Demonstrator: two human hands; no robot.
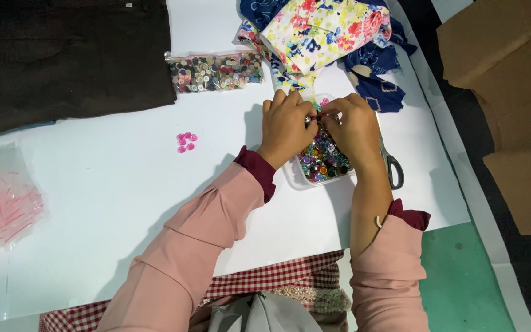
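A clear plastic tray point(294, 179) full of mixed coloured buttons point(324, 158) sits on the white sheet at centre right. Both hands hover over it, fingertips meeting above the far end. My left hand point(285, 126) and my right hand point(354, 126) pinch together at something small and pinkish between them; what exactly it is stays hidden by the fingers. A small cluster of pink buttons point(185, 141) lies apart on the sheet to the left.
A zip bag of mixed buttons point(216, 72) lies at the back. Floral and blue fabric point(327, 31) is piled behind the tray. Scissors point(392, 167) rest right of it. Dark cloth point(62, 55) covers the far left, a plastic bag point(1, 203) the left edge, cardboard point(511, 92) the right.
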